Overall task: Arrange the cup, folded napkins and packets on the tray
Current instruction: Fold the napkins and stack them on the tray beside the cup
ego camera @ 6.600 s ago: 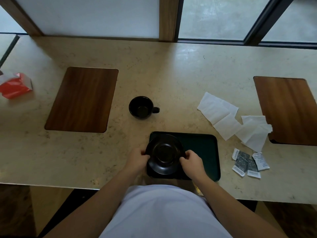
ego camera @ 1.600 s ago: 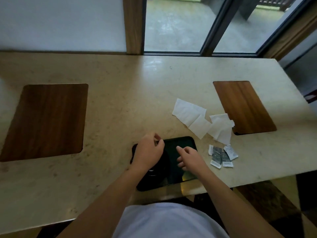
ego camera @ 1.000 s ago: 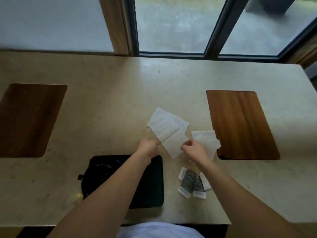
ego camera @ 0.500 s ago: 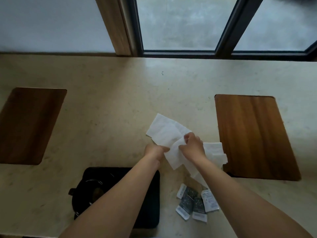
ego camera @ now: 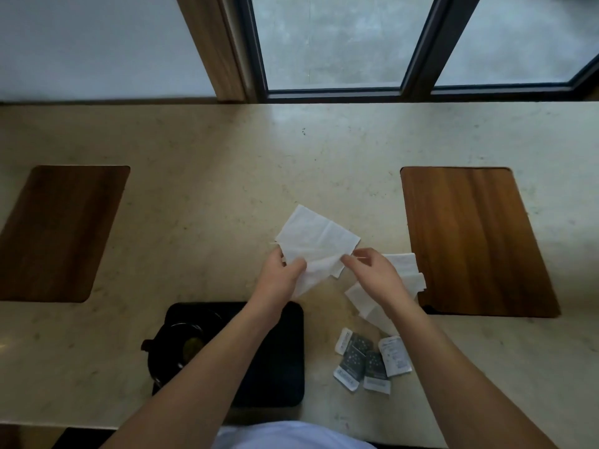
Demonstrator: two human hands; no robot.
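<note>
A dark tray (ego camera: pixel 285 358) lies at the counter's near edge, with a black cup (ego camera: pixel 175 348) on a saucer at its left end, partly behind my left forearm. Just beyond the tray, my left hand (ego camera: pixel 278 280) and my right hand (ego camera: pixel 372 277) each pinch an end of one white napkin (ego camera: pixel 319 270). A second white napkin (ego camera: pixel 314 234) lies flat behind it. More white napkins (ego camera: pixel 405 273) lie to the right, partly under my right hand. Several small grey and white packets (ego camera: pixel 369 361) lie on the counter right of the tray.
The beige stone counter (ego camera: pixel 210 196) has two inset wooden panels, one at the left (ego camera: pixel 58 231) and one at the right (ego camera: pixel 470 238). A window with dark frames (ego camera: pixel 418 43) runs along the far edge.
The cup now stands on the saucer on the tray. Both hands have left the tray, reached to the napkins and picked one up, pulling it apart between them.
</note>
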